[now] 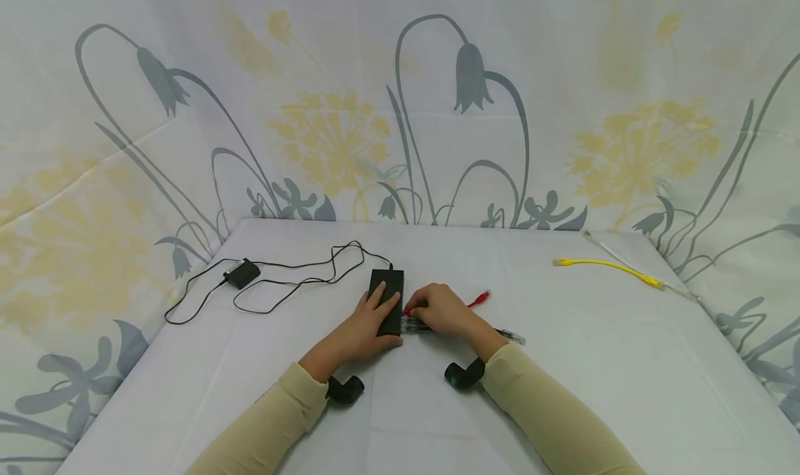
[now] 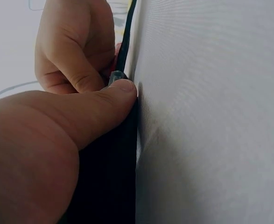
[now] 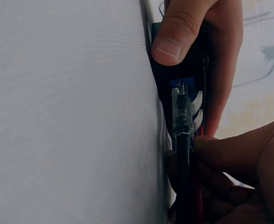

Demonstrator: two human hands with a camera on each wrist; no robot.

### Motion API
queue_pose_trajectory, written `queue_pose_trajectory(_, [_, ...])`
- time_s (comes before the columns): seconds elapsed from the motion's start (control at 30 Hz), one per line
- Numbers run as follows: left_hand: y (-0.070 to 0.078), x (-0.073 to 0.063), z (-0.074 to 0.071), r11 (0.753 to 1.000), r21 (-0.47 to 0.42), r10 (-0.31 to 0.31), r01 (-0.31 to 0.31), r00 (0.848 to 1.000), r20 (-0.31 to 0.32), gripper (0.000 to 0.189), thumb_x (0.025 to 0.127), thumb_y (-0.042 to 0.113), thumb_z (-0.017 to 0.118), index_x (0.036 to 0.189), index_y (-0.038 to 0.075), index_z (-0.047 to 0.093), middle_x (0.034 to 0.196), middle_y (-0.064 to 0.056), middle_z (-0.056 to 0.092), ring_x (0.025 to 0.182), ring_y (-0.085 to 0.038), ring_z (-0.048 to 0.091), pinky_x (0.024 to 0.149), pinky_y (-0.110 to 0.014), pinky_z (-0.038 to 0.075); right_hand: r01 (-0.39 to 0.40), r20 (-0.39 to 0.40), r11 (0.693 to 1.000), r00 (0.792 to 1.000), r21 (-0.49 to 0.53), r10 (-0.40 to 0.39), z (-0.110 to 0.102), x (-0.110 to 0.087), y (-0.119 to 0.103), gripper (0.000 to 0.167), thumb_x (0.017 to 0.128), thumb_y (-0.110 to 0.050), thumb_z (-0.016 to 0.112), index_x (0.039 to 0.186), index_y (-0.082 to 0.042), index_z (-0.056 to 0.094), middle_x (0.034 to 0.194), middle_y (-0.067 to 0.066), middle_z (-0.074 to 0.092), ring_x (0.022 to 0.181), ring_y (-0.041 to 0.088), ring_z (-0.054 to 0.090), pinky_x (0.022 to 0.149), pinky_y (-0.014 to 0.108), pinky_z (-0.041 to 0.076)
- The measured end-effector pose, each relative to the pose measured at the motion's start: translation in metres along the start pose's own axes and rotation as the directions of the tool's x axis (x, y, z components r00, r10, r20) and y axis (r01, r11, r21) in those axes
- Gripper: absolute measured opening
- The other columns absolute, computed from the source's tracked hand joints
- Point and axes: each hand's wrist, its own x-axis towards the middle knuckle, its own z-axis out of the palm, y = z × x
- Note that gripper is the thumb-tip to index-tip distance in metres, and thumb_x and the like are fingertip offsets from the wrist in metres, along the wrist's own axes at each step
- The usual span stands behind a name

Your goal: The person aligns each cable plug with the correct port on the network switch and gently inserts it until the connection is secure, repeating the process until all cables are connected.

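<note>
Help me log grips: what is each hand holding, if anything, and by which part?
The right hand pinches the red cable near its end at the black box; the left hand presses on the box's top.

On a white cloth-covered table (image 1: 400, 426), a flat black rectangular box (image 1: 392, 321) lies beneath the left hand (image 1: 361, 332), with the right hand (image 1: 442, 310) and a thin red cable (image 1: 480, 298) to its right. Left of the box lies a small black block adapter (image 1: 242, 273). Far right, a short yellow cable (image 1: 603, 262) meets a slim white cable (image 1: 609, 251). Flowered white fabric (image 1: 337, 135) hangs behind.
</note>
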Motion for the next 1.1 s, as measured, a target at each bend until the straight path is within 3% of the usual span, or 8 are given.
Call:
queue_pose_trajectory(0.6, [-0.002, -0.002, 0.000, 0.999, -0.019, 0.029, -0.029, 1.000, -0.007, 0.081, 0.091, 0.044, 0.065, 0.156, 0.019, 0.024, 0.164, -0.011, 0.002, 0.147, -0.048, 0.006, 0.109, -0.062, 0.030, 0.021, 0.028, 0.999, 0.999, -0.033, -0.020, -0.002, -0.005, 0.001, 0.012, 0.094, -0.014, 0.062, 0.098, -0.017, 0.073, 0.098, -0.003, 0.069, 0.089, 0.012, 0.061, 0.082, 0.036, 0.050])
queue_pose_trajectory(1.1, [0.000, -0.002, 0.000, 1.000, -0.010, 0.009, -0.009, 1.000, -0.008, 0.081, 0.090, 0.046, 0.065, 0.156, 0.023, 0.024, 0.165, -0.008, 0.001, 0.148, -0.046, 0.007, 0.109, -0.062, 0.030, 0.062, 0.037, 0.998, 0.997, -0.018, -0.062, -0.005, -0.004, 0.014, 0.015, 0.094, -0.024, 0.064, 0.107, -0.021, 0.071, 0.099, -0.006, 0.069, 0.088, 0.008, 0.060, 0.082, 0.034, 0.050])
